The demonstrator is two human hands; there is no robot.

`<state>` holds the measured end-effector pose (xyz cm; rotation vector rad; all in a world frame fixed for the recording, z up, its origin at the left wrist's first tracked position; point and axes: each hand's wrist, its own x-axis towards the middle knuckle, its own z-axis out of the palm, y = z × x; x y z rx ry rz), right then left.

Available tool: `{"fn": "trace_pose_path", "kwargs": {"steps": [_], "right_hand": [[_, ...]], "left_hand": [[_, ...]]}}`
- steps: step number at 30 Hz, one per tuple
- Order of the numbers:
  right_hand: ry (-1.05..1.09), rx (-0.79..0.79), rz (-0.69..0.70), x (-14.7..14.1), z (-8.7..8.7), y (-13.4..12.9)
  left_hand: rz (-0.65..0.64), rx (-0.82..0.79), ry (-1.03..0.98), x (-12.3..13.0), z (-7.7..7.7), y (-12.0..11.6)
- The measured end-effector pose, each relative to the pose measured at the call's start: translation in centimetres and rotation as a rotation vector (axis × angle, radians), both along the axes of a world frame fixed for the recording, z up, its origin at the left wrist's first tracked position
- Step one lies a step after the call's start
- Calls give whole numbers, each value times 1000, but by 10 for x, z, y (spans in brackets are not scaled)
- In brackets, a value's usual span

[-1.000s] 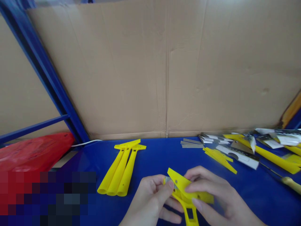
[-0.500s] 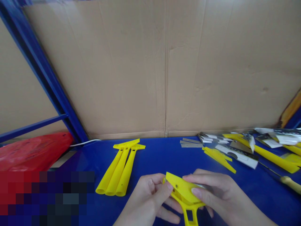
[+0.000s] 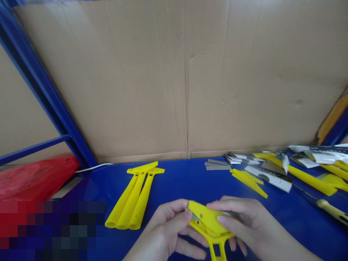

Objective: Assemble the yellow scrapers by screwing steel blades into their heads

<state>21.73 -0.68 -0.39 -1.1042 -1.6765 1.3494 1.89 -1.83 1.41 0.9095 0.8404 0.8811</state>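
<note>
My left hand (image 3: 171, 228) is closed round the left end of a yellow plastic scraper head (image 3: 219, 244), thumb and forefinger pinching its corner. A yellow cover plate (image 3: 203, 214) with a small hole lies at an angle over the head, leaving a gap where grey metal shows like a blade. My right hand (image 3: 244, 224) grips the right end of the cover plate and head, thumb on top. Its lower fingers are partly hidden behind the scraper. The scraper's handle runs down out of the picture.
Three yellow scraper handles (image 3: 133, 203) lie side by side at left. Right of centre are thin metal blades (image 3: 217, 165), yellow cover plates (image 3: 248, 181), white-and-black packaging (image 3: 269, 177) and a screwdriver (image 3: 331, 210). A red bag (image 3: 35, 177) lies far left; a cardboard wall (image 3: 141, 90) stands behind.
The view has shifted slightly to the right. Both hands keep their hold, and the gap between cover plate and scraper head looks a little wider at the left end.
</note>
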Motion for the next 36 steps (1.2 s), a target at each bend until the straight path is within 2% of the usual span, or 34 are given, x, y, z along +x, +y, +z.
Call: {"fn": "trace_pose_path", "kwargs": {"steps": [6,7,11,18,24,30,36], "right_hand": [[-23,44,74,6,11,-2],[-30,55,94,7,12,-2],[-91,132,138,8,13,-1],[-203,279,123,10,15,-4],[-249,339,-17,8,17,-5],[-295,493,-5,11,20,-8],[-282,466,9,10,18,-9]], "left_hand": [[-57,111,77,0,-2,1],[-35,136,97,-1,-3,2],[-74,144,127,-2,-4,7],[-106,138,129,-4,-3,8],[-87,130,101,-4,-6,8],[-93,110,105,-2,0,6],[-100,72,113,-3,2,6]]}}
